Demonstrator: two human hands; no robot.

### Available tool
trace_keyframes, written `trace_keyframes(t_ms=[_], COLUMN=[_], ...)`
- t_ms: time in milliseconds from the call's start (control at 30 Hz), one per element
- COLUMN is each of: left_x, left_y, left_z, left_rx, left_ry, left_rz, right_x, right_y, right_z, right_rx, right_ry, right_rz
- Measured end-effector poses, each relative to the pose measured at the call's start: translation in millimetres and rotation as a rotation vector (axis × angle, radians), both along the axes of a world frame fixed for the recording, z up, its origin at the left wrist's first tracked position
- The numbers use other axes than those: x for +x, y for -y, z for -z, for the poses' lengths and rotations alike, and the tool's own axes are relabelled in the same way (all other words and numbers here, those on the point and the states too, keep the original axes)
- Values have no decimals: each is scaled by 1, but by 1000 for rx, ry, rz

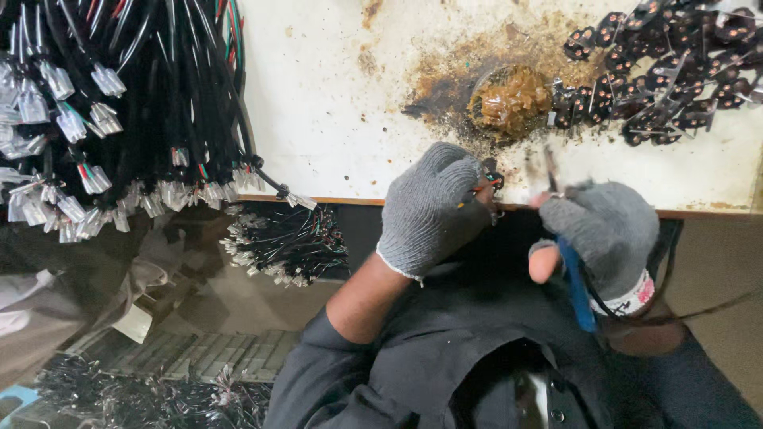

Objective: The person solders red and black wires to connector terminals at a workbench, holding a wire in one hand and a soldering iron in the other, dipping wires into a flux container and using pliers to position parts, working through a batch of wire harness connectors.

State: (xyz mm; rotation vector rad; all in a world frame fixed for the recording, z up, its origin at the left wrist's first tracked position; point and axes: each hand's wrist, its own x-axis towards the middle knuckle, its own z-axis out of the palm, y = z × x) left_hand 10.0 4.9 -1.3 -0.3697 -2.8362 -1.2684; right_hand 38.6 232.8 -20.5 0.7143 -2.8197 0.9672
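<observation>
Broadly, my white worktable (334, 119) was heavily stained, brown and scorched around a dish of amber paste (510, 99) near its middle. To the left a large bundle of black cables (143, 87) hung over the edge, their ends fitted with pale plastic connectors (95, 179); I judged these to be stock on hand, though whether finished or waiting I could not tell. A second, smaller bundle of wires (286, 242) lay below the table edge, and more cable sat on the floor at lower left. At the far right of the table a heap of small black parts with copper-coloured windings (675, 67) was piled up, just beside the paste dish. My left hand (433, 210), in a grey knit glove, was closed in a pinch on a small dark part with thin coloured leads (489, 181), held at the table's front edge. My right hand (608, 234), gloved likewise with fingertips bare, was clenched round a blue-handled tool (574, 286) whose metal tip (551, 167) pointed up towards that part; the tip was blurred, and contact could not be confirmed. By my judgement one piece was in work, and the heap showed many alike, their state undetermined.
</observation>
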Motion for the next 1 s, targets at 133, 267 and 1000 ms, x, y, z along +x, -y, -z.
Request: trace_keyframes(t_ms=[133,267,1000], left_x=[0,-2,-3], left_y=[6,9,6], left_z=[-2,-3,-3], left_rx=[13,32,29], left_ry=[50,143,67], left_rz=[52,85,62], right_x=[8,13,4], right_y=[-7,-17,-17], right_z=[24,28,32], right_rx=[-193,-118,-24], right_ry=[-234,-102,-9], right_rz=[-143,-198,-360])
